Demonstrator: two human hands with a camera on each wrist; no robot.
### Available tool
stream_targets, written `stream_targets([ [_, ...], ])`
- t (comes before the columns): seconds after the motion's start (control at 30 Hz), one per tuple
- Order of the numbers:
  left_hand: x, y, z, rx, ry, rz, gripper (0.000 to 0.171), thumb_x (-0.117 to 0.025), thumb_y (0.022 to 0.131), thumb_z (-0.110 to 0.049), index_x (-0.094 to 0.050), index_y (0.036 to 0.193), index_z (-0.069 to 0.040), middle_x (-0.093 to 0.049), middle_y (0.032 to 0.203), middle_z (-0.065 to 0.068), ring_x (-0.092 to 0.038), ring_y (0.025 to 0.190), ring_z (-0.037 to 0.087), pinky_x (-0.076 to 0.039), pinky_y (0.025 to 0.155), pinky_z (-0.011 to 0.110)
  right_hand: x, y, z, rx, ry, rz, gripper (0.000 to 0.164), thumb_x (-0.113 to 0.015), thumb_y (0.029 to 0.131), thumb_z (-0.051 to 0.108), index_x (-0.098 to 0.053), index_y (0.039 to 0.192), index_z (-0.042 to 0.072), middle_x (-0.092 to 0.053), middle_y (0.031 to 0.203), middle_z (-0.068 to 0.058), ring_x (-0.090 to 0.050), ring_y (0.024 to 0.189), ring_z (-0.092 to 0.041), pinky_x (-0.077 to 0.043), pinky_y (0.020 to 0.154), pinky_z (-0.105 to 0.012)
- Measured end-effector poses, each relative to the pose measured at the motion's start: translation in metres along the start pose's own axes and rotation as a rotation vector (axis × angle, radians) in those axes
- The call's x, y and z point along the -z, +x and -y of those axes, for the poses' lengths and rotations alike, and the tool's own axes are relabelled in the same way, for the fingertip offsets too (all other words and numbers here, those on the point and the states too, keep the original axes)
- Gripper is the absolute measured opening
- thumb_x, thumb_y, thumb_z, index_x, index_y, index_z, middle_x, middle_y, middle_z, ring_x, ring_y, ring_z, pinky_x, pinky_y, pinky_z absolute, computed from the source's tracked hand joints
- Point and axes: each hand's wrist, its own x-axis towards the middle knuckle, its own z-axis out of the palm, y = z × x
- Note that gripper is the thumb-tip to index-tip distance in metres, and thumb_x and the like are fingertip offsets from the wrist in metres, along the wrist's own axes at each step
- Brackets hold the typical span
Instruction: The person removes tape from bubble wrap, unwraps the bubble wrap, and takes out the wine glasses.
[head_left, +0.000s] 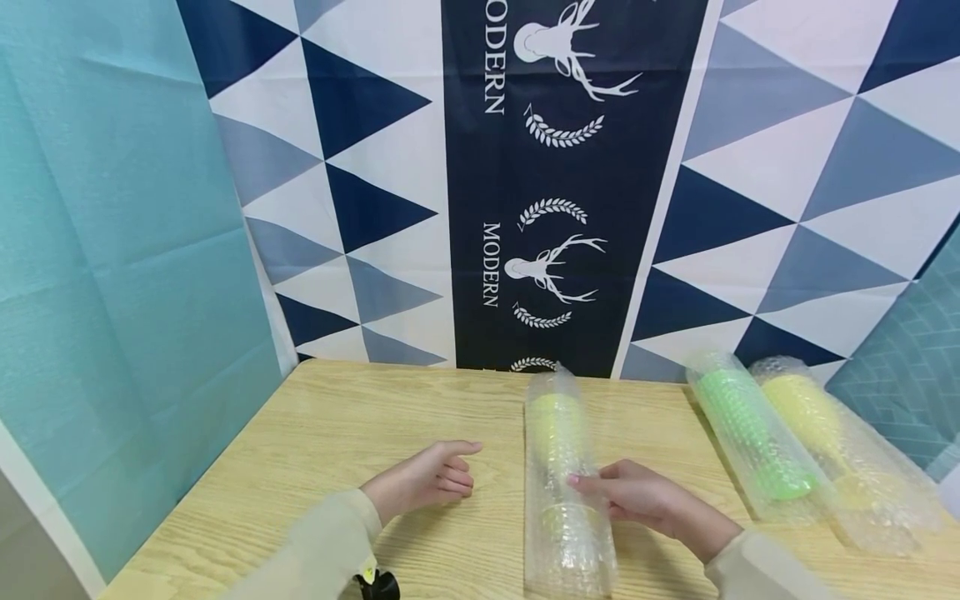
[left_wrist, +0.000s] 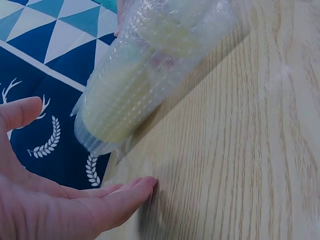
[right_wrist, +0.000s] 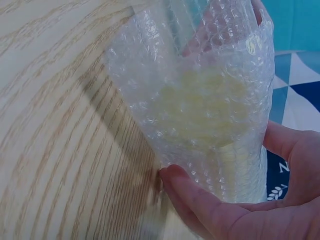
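Observation:
A yellow item in bubble wrap (head_left: pixel 558 442), long and narrower in the middle, lies lengthwise on the wooden table in front of me. My right hand (head_left: pixel 641 500) grips it from the right, thumb on top. In the right wrist view, the fingers (right_wrist: pixel 200 195) reach under the clear wrap (right_wrist: pixel 200 110). To the left of the package, my left hand (head_left: pixel 427 479) hovers apart from it, thumb out and fingers loosely bent, holding nothing. The left wrist view shows that hand (left_wrist: pixel 75 200) near one end of the package (left_wrist: pixel 120 100).
At the table's right side lie a green bubble-wrapped item (head_left: pixel 750 433) and a yellow bubble-wrapped one (head_left: pixel 813 425), side by side. A patterned cloth (head_left: pixel 375 208) hangs behind the table (head_left: pixel 337 417), with a teal cloth (head_left: pixel 135 250) on the left. A small black object (head_left: pixel 378 585) shows by the left sleeve.

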Motion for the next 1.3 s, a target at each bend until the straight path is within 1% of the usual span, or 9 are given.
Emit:
stream_targets([
  [0.07, -0.002, 0.001, 0.0, 0.004, -0.007, 0.004, 0.087, -0.053, 0.092, -0.042, -0.023, 0.137, 0.025, -0.044, 0.132, 0.041, -0.043, 0.129, 0.051, -0.033, 0.113, 0.055, -0.001, 0.001, 0.0, -0.004, 0.006, -0.004, 0.036, -0.058, 0.094, 0.039, -0.067, 0.09, 0.004, -0.039, 0.056, 0.013, -0.037, 0.055, -0.003, -0.041, 0.061, -0.017],
  [0.2, -0.007, 0.004, 0.001, 0.008, -0.025, 0.008, 0.088, -0.053, 0.092, -0.043, -0.021, 0.139, 0.024, -0.044, 0.132, 0.041, -0.044, 0.128, 0.051, -0.033, 0.113, 0.056, -0.004, 0.001, -0.001, 0.003, 0.022, -0.002, 0.038, -0.059, 0.094, 0.038, -0.066, 0.096, 0.001, -0.04, 0.057, 0.013, -0.037, 0.056, -0.002, -0.041, 0.061, -0.016],
  [0.37, -0.013, 0.008, 0.002, 0.013, -0.041, 0.001, 0.089, -0.054, 0.092, -0.042, -0.019, 0.139, 0.024, -0.044, 0.131, 0.041, -0.046, 0.127, 0.05, -0.033, 0.112, 0.056, -0.005, 0.001, 0.001, 0.014, 0.029, -0.007, 0.034, -0.06, 0.093, 0.039, -0.064, 0.089, 0.005, -0.035, 0.054, 0.013, -0.032, 0.051, -0.002, -0.036, 0.055, -0.015],
  [0.43, -0.015, 0.01, 0.003, 0.017, -0.047, 0.001, 0.089, -0.053, 0.092, -0.042, -0.018, 0.139, 0.025, -0.044, 0.131, 0.041, -0.046, 0.127, 0.05, -0.033, 0.112, 0.056, -0.006, 0.001, 0.002, 0.015, 0.024, -0.01, 0.033, -0.06, 0.093, 0.039, -0.063, 0.087, 0.006, -0.035, 0.055, 0.013, -0.032, 0.051, -0.003, -0.036, 0.055, -0.015],
  [0.6, -0.02, 0.013, 0.004, 0.026, -0.042, -0.001, 0.088, -0.053, 0.092, -0.041, -0.02, 0.138, 0.026, -0.047, 0.13, 0.04, -0.047, 0.126, 0.05, -0.036, 0.111, 0.056, -0.01, 0.002, 0.002, -0.005, 0.016, -0.029, 0.038, -0.06, 0.093, 0.04, -0.061, 0.094, 0.003, -0.034, 0.056, 0.012, -0.033, 0.052, -0.004, -0.036, 0.056, -0.017],
  [0.67, -0.023, 0.014, 0.004, 0.027, -0.034, -0.006, 0.086, -0.053, 0.092, -0.041, -0.023, 0.138, 0.025, -0.048, 0.129, 0.039, -0.049, 0.125, 0.049, -0.037, 0.11, 0.055, -0.012, 0.003, 0.002, -0.01, 0.022, -0.029, 0.044, -0.059, 0.093, 0.041, -0.06, 0.102, -0.003, -0.035, 0.058, 0.011, -0.034, 0.053, -0.004, -0.037, 0.057, -0.018],
  [0.87, -0.035, 0.017, 0.003, 0.022, -0.026, -0.023, 0.08, -0.056, 0.091, -0.037, -0.029, 0.136, 0.024, -0.051, 0.126, 0.038, -0.052, 0.121, 0.048, -0.04, 0.108, 0.054, -0.015, 0.004, 0.0, -0.013, 0.057, -0.012, 0.057, -0.056, 0.095, 0.04, -0.054, 0.118, -0.012, -0.047, 0.066, 0.01, -0.04, 0.056, -0.003, -0.041, 0.06, -0.017],
  [1.13, -0.05, 0.022, 0.004, 0.003, -0.023, -0.086, 0.072, -0.057, 0.088, -0.032, -0.037, 0.129, 0.024, -0.056, 0.118, 0.035, -0.06, 0.11, 0.041, -0.045, 0.103, 0.051, -0.019, 0.007, -0.002, 0.006, 0.094, 0.015, 0.056, -0.057, 0.095, 0.04, -0.055, 0.118, -0.012, -0.058, 0.075, 0.009, -0.047, 0.06, -0.002, -0.044, 0.063, -0.017],
  [1.3, -0.053, 0.022, 0.005, -0.021, -0.019, -0.078, 0.06, -0.058, 0.088, -0.03, -0.049, 0.123, 0.017, -0.062, 0.114, 0.029, -0.066, 0.1, 0.029, -0.051, 0.098, 0.044, -0.02, 0.009, -0.002, 0.016, 0.122, 0.056, 0.054, -0.057, 0.095, 0.039, -0.056, 0.118, -0.01, -0.061, 0.077, 0.009, -0.048, 0.063, -0.002, -0.045, 0.064, -0.016],
])
